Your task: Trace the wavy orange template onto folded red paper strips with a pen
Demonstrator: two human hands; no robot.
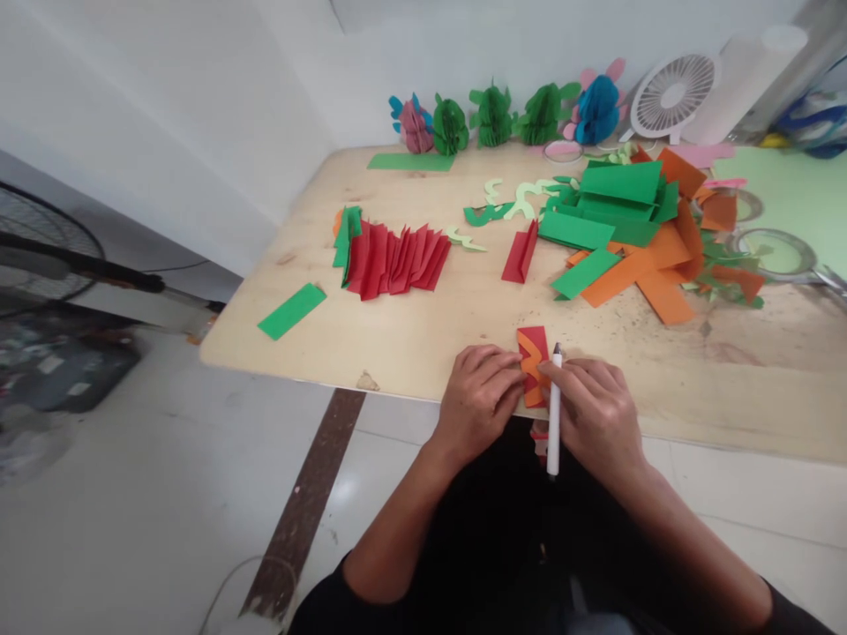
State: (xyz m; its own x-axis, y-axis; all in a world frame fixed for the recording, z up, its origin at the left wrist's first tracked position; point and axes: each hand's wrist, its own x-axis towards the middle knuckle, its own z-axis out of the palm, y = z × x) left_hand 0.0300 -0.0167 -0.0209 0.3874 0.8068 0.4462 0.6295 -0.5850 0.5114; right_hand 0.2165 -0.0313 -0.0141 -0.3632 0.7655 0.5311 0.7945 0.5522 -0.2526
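A small red paper piece lies at the table's front edge, with a wavy orange cutout on top of it. My left hand rests at their left side, its fingers bent together and the fingertips touching the paper. On the right side, my right hand is closed around a white pen, which points down past the table edge, while its fingertips touch the orange cutout. Behind them stands a folded red paper, and further left is a row of folded red papers.
Green strips and orange strips are piled at the right. Scissors lie beyond. Paper honeycomb figures and a small white fan line the wall. A single green strip lies at the left.
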